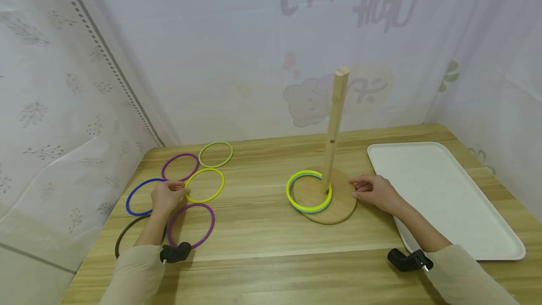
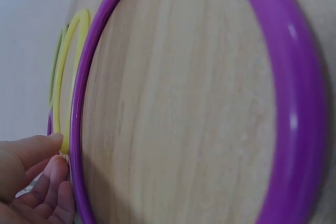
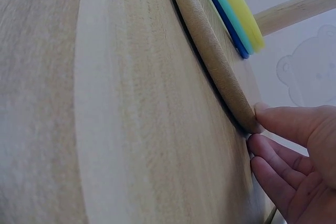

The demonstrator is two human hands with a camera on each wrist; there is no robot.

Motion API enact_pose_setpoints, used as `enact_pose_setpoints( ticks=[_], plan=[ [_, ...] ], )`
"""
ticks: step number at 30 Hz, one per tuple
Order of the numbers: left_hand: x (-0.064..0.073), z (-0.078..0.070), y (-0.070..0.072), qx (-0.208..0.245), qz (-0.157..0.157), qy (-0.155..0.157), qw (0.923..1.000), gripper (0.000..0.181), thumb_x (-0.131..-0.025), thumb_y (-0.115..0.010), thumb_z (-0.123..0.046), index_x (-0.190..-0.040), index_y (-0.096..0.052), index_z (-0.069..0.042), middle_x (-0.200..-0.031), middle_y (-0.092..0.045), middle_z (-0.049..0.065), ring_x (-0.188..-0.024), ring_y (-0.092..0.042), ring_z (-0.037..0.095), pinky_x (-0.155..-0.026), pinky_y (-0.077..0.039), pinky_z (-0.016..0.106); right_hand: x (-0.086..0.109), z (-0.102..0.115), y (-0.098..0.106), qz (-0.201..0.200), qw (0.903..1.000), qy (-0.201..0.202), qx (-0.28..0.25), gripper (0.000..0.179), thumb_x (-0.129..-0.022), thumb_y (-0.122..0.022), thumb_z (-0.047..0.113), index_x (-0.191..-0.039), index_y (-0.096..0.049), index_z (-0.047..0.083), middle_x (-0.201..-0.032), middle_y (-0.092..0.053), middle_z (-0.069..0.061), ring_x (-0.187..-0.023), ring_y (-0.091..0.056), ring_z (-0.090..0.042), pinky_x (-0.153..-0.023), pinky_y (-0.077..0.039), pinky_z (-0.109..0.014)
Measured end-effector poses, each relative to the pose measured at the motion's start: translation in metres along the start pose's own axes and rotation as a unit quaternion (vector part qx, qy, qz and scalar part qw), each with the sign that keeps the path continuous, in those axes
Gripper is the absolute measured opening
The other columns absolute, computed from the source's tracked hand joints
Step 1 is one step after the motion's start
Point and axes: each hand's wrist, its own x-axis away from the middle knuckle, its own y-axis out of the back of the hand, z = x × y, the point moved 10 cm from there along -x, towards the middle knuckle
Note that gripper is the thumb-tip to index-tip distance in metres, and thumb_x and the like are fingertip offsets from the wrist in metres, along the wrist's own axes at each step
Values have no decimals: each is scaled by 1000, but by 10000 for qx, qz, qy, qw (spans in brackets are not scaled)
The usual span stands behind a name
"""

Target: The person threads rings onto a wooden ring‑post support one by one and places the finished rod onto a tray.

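My left hand (image 1: 168, 196) pinches the near-left edge of a yellow ring (image 1: 223, 183) that lies on the table; the left wrist view shows the thumb on top of the ring (image 2: 59, 82). Over on the right, my right hand (image 1: 378, 193) holds the rim of a round wooden base (image 1: 345, 207) between thumb and fingers, as the right wrist view of the base (image 3: 210, 51) also shows. An upright wooden post (image 1: 334, 121) stands on this base. Around its foot lie stacked rings: a yellow ring (image 1: 289, 197) on top, then a teal ring (image 3: 229, 11) and a blue ring (image 3: 242, 52).
About the left hand lie a blue ring (image 1: 128, 200), two purple rings, one nearer (image 1: 213, 222) and one farther (image 1: 163, 167), a light green ring (image 1: 231, 154) and a black ring (image 1: 118, 241) partly behind the forearm. A white tray (image 1: 444, 196) lies right of the base.
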Motion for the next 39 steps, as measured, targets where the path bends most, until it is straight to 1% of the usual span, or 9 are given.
enact_pose_setpoints(
  ticks=[12, 19, 22, 26, 30, 33, 36, 37, 39],
  plan=[
    [-4, 2, -1, -69, -294, 172, 9994, 23, -74, -70, -3, -91, -67, 11, -76, -64, 20, -72, -55, 32, -53, -40, 24, 0, -2, 0, 2, 9999, -32, -137, 36, -81, -70, 10, -110, -61, -8, -100, -63, -19, -85, -62, -26, -67, -51, -22],
    [-4, 5, -3, -31, -294, 464, 9985, 22, -74, -68, -3, -92, -68, 9, -85, -66, 21, -82, -56, 34, -57, -41, 23, -1, -2, -1, -12, 9999, -18, -111, 35, -81, -70, 11, -110, -61, -8, -99, -64, -18, -85, -62, -26, -68, -51, -23],
    [-4, 6, -3, 21, -311, 566, 9979, 23, -73, -68, -4, -92, -68, 8, -85, -67, 20, -82, -57, 34, -57, -41, 22, -1, -2, 0, -12, 9999, -43, -110, 35, -82, -70, 11, -110, -61, -8, -99, -64, -18, -85, -62, -26, -68, -51, -23],
    [-4, 6, -2, 134, -354, 746, 9965, 25, -73, -67, -5, -95, -69, 5, -88, -67, 20, -85, -56, 33, -64, -42, 24, -1, -2, 0, 0, 9999, -43, -132, 35, -82, -70, 10, -110, -61, -8, -100, -63, -19, -85, -62, -26, -68, -51, -23],
    [-4, 1, -2, 268, -330, 855, 9954, 27, -75, -66, -8, -99, -69, 4, -99, -65, 22, -91, -55, 32, -71, -41, 24, -1, -2, 0, 9, 9999, -19, -110, 36, -82, -70, 11, -110, -61, -8, -100, -63, -19, -86, -63, -27, -68, -51, -22],
    [-3, -3, -4, 640, -189, 1014, 9926, 28, -78, -65, -8, -102, -67, 4, -104, -62, 25, -78, -62, 25, -64, -47, 19, -1, -1, 0, 0, 9999, -5, -103, 36, -81, -70, 11, -110, -61, -8, -99, -63, -19, -85, -63, -27, -68, -51, -22],
    [-1, -5, -9, 1212, 30, 1192, 9854, 30, -80, -62, -6, -108, -64, 6, -111, -57, 29, -59, -62, 13, -55, -52, 19, -1, -1, 0, -5, 9999, -5, -114, 36, -81, -70, 11, -110, -61, -8, -99, -63, -19, -85, -63, -26, -68, -51, -22],
    [0, -7, -11, 1427, 110, 1244, 9819, 31, -81, -61, -5, -110, -62, 7, -114, -55, 30, -57, -62, 11, -55, -53, 21, -1, -2, 0, -12, 9999, -16, -114, 36, -81, -70, 11, -110, -61, -8, -99, -63, -19, -85, -63, -26, -68, -51, -22],
    [0, -10, -14, 1716, 250, 1292, 9763, 33, -83, -60, -4, -114, -59, 8, -120, -51, 31, -63, -63, 10, -60, -54, 23, -1, -2, 0, -16, 9999, -20, -111, 36, -81, -70, 11, -110, -61, -8, -99, -63, -19, -85, -63, -26, -68, -51, -23]
  ],
)
